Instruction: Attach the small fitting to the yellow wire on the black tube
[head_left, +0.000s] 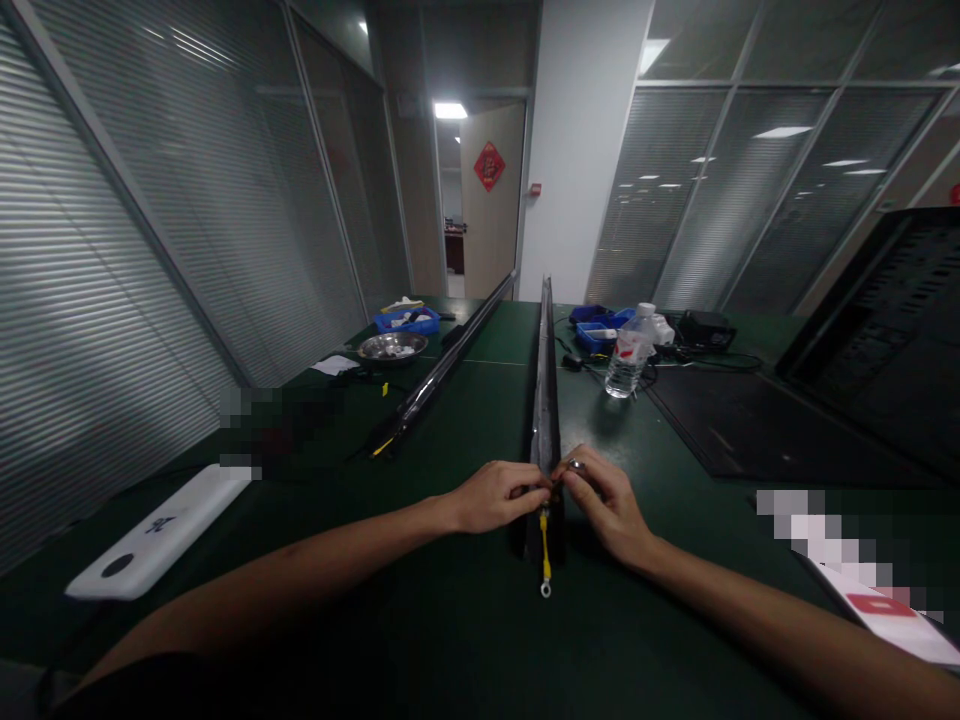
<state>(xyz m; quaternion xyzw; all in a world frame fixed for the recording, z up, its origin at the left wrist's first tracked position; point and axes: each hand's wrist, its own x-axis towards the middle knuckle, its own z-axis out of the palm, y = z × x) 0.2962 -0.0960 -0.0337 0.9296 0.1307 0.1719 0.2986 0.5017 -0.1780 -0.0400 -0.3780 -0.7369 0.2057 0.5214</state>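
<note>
A long dark rail [545, 380] lies on the green table [465, 620], running away from me. My left hand [495, 496] and my right hand [604, 500] meet at its near end, both pinched closed on it. What the fingertips grip there is too small to make out. A yellow wire with a ring terminal [546, 560] hangs out of the rail's end toward me, just below the fingers.
A second long rail [442, 370] lies to the left. Behind stand a water bottle [626, 358], blue bins [600, 330], a metal bowl [391, 346] and a blue tray [409, 320]. A white flat device [161, 530] lies at left, a dark mat [765, 425] at right.
</note>
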